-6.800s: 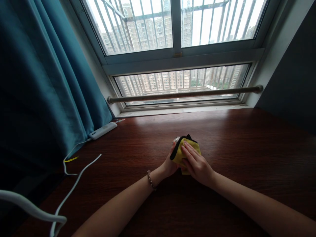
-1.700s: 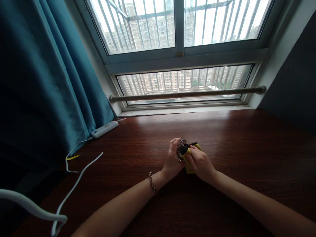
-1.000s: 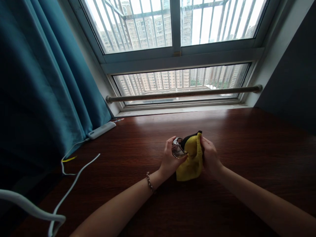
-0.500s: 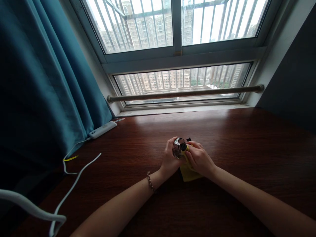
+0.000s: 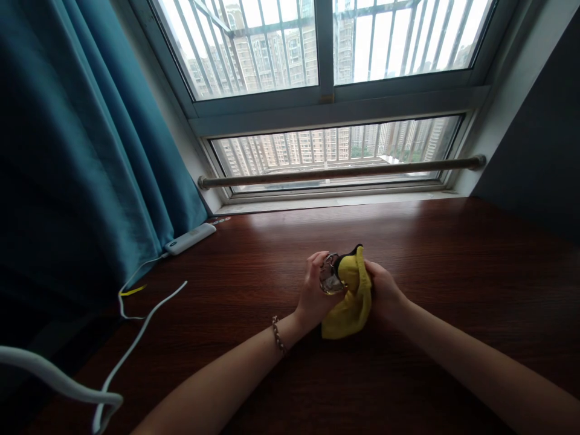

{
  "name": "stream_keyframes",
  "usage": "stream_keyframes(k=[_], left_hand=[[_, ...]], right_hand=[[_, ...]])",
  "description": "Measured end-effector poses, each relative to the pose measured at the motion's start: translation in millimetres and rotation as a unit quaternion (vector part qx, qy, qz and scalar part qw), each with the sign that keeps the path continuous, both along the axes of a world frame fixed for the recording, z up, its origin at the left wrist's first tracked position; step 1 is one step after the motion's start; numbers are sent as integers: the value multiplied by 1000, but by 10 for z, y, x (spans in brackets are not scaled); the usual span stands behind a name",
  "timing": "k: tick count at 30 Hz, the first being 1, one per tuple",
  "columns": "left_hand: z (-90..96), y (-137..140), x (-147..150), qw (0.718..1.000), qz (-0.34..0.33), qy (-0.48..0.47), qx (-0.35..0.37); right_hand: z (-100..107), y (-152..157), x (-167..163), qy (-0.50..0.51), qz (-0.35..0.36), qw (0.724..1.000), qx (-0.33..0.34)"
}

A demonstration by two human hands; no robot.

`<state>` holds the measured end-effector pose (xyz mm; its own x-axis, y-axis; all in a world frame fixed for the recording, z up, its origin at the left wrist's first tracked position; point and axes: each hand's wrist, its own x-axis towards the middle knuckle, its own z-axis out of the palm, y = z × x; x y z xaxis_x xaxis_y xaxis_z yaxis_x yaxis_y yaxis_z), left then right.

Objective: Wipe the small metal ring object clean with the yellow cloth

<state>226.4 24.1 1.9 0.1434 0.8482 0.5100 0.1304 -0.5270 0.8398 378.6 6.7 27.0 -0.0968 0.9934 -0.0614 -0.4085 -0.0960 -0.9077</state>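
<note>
My left hand (image 5: pixel 313 291) is closed around a clear, shiny glass (image 5: pixel 331 278), probably a cup or jar, tilted so its round opening faces right. A yellow cloth (image 5: pixel 350 314) with a dark edge lies against that opening and hangs down below it. Behind the cloth, my right hand (image 5: pixel 384 286) grips it from the right side; its fingertips are hidden by the fabric. Both hands are close together over the brown wooden table (image 5: pixel 272 248).
To the left are a white power strip (image 5: pixel 190 238), a white cable (image 5: pixel 140 332) and a small yellow strip (image 5: pixel 133 290). A blue curtain (image 5: pixel 104 151) hangs there. Beyond the table is a window with a metal rail (image 5: pixel 339 173).
My right hand has moved slightly right, and the yellow cloth now stands up beside the glass, more of it showing. My left hand keeps its hold, nearly in place.
</note>
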Motion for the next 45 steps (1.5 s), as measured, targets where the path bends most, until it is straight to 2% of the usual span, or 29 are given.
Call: stream_keyframes(k=[4,7,10,13,15,18,20,23,25,27,31,34,36,38,39,41,45], left_hand=[[-28,97,-4,991,5,-87,-105],[-51,180,-15,971,16,-164,-174],[-47,218,-19,946,13,-234,-225],[-17,220,-13,923,10,-288,-253],[0,218,-11,912,11,-311,-265],[8,220,-15,903,13,-330,-276],[4,223,-18,899,13,-337,-279],[0,222,-13,896,12,-347,-277],[0,215,-6,894,12,-353,-275],[3,206,0,892,15,-361,-273],[20,212,-20,886,24,-376,-271],[66,254,-75,880,25,-394,-264],[104,292,-122,876,27,-409,-255],[130,327,-164,872,34,-421,-247],[134,339,-179,870,38,-426,-245],[120,354,-195,867,44,-430,-247],[42,359,-181,861,47,-427,-272]], right_hand=[[105,90,84,75,-35,995,-56],[149,155,219,101,-125,986,-54],[88,253,433,85,-208,973,-47],[-44,387,700,21,-262,963,-52],[-121,468,880,-58,-281,955,-70],[-171,513,1122,-208,-259,940,-81],[-178,477,1250,-316,-250,912,-71],[-204,357,1382,-455,-276,846,-39],[-229,270,1430,-515,-286,808,-16],[-226,199,1441,-554,-276,786,11],[-60,70,1235,-583,-270,759,110],[94,-115,794,-565,-272,748,215],[113,-277,419,-552,-221,754,279],[48,-422,76,-546,-113,759,336],[-6,-476,-59,-544,-63,759,352],[-121,-535,-234,-540,-25,764,352],[-228,-557,-296,-532,-48,776,335]])
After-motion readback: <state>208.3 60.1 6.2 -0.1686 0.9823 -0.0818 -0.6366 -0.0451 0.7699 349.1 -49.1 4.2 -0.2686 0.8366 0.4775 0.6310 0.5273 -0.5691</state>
